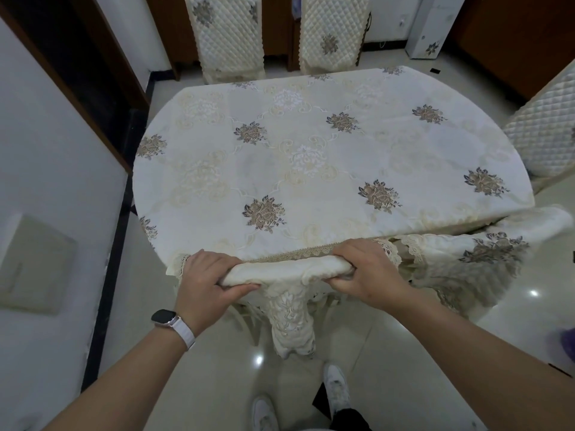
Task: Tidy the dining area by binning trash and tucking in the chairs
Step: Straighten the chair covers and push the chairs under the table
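Near chair [289, 269]: cream lace cover, back towards the person. Its top rail lies along the middle of the desk's near edge; whether rail and edge touch cannot be told. The cover's lace tail hangs down the back, above the floor [217, 384].

Left hand [211, 275]: curled round the left end of the rail, fingers over the top, thumb along the near side. Watch [165, 317] with a white strap on the wrist.

Right hand [367, 269]: curled round the right end of the rail, fingers over the top, thumb underneath on the near side.

Desk [311, 157]: oval, under a cream cloth with brown and blue flower motifs.

Corner chair [466, 259]: flowered cover, at the near right corner of the desk, just beside the near chair, its top angled away to the right.

Right chair [547, 129]: quilted back, near the right edge of the desk.

Far-left chair [227, 35] and far-right chair [333, 32]: quilted backs, upright, side by side at the far edge.

Shoes [336, 384]: white, on the glossy tiled floor below the near chair.
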Demonstrator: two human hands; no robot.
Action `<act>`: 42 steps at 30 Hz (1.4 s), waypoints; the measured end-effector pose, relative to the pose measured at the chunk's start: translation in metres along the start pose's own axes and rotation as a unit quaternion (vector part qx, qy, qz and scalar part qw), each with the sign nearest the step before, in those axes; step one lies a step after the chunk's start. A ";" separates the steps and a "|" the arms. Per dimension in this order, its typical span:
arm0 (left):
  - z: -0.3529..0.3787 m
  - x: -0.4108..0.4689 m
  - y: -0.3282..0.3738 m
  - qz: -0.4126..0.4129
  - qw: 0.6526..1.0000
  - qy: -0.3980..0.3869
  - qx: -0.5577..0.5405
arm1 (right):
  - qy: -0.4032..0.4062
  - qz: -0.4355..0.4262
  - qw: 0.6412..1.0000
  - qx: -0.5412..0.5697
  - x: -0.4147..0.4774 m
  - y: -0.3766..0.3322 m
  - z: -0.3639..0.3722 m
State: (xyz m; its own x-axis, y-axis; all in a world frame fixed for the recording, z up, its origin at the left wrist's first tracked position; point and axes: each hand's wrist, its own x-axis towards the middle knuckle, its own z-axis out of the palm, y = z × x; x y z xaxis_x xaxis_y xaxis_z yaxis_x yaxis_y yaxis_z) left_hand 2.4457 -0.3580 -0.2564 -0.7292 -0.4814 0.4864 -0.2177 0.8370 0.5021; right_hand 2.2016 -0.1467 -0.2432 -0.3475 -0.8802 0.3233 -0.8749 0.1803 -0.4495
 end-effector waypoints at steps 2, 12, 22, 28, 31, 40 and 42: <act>-0.001 0.003 -0.001 -0.003 1.000 0.003 0.004 | 0.000 -0.001 1.000 0.000 0.005 0.001 0.000; 0.002 0.005 -0.011 -0.008 1.000 -0.022 0.006 | -0.002 -0.009 1.000 -0.006 0.010 0.003 0.002; 0.005 -0.002 -0.006 -0.021 0.999 -0.033 0.014 | -0.036 0.002 0.999 0.006 0.007 0.012 0.002; 0.013 -0.007 -0.001 -0.030 0.999 -0.043 0.008 | -0.057 0.011 0.998 0.019 0.006 0.020 0.000; 0.018 -0.015 0.001 -0.031 0.998 -0.051 0.005 | -0.066 0.007 0.997 0.034 0.001 0.023 0.004; 0.022 -0.028 -0.002 -0.063 0.995 -0.074 0.021 | -0.108 0.020 0.993 0.037 -0.005 0.026 0.016; 0.022 -0.027 -0.003 -0.062 0.995 -0.073 0.025 | -0.111 0.022 0.993 0.037 -0.004 0.028 0.016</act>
State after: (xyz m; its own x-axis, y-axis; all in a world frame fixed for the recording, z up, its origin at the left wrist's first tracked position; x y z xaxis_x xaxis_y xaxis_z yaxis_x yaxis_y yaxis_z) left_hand 2.4516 -0.3418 -0.2863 -0.7810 -0.5410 0.3120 -0.3404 0.7876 0.5136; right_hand 2.1843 -0.1454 -0.2706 -0.2945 -0.9487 0.1154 -0.8308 0.1945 -0.5214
